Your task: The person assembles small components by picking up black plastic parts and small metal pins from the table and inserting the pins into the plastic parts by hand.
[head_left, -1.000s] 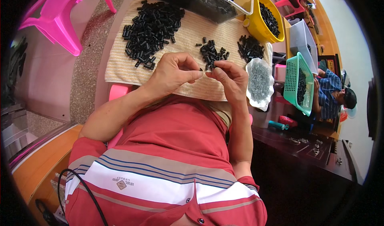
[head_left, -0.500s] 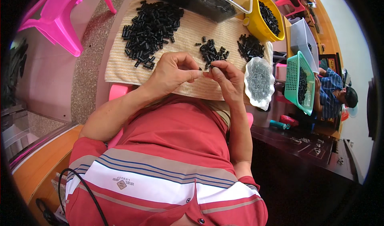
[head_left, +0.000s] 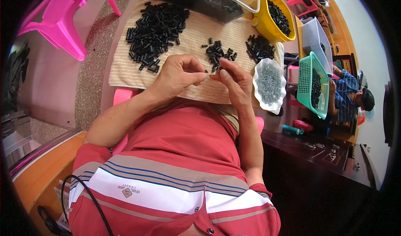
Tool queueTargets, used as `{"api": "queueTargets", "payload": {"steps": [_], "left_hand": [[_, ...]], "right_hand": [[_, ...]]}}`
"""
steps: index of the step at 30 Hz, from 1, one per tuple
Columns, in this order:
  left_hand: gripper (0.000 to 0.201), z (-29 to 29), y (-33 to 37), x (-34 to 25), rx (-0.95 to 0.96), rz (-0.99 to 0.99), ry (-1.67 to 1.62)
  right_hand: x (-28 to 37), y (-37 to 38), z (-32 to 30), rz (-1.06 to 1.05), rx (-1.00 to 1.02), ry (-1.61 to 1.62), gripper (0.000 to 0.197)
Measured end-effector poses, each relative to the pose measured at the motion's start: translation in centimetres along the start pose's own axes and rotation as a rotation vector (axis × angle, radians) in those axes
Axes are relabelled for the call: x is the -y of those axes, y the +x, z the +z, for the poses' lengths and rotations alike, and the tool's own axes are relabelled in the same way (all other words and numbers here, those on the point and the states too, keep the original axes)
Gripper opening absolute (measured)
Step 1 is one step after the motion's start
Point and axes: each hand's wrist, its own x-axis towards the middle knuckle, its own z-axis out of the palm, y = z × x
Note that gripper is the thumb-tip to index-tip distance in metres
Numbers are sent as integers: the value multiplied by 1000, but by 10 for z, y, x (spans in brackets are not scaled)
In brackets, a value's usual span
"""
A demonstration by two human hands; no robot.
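Note:
Over the near edge of a striped cream towel (head_left: 196,33), my left hand (head_left: 180,75) pinches a small dark piece (head_left: 206,71) between thumb and forefinger, mostly covered by the fingertips. My right hand (head_left: 234,82) faces it a short gap away, its thumb and fingers closed on a small black part (head_left: 219,68), also largely hidden. Just beyond the fingertips lies a small heap of short black cylinders (head_left: 216,52). A larger heap of black cylinders (head_left: 154,33) spreads to the left. Slimmer black pieces (head_left: 260,49) are piled to the right, behind a white scalloped dish (head_left: 256,85) of small clear pieces.
A clear plastic bin (head_left: 196,4) full of black parts stands at the far edge, beside a yellow bucket (head_left: 263,21). Farther right are a green basket (head_left: 305,83), a whitish bin (head_left: 311,35) and a seated person (head_left: 346,92). A pink stool (head_left: 58,23) stands far left.
Both hands have shifted very slightly, with the right hand's fingers a little more raised. The small parts stay pinched in the fingertips.

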Motion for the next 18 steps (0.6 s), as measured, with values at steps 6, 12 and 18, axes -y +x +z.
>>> {"api": "queueTargets", "payload": {"steps": [6,12,18], "left_hand": [[9,-1,1,3,4,2,13],[11,-1,1,5,-5,-4,-5],[9,0,1,4,-3,-15,9]], "right_hand": [[-7,-1,-8,-6,95,-55,23],[-3,-2,-4,9,77,-26,19],[-10,2,-9,-187,121,-162,18]]}}
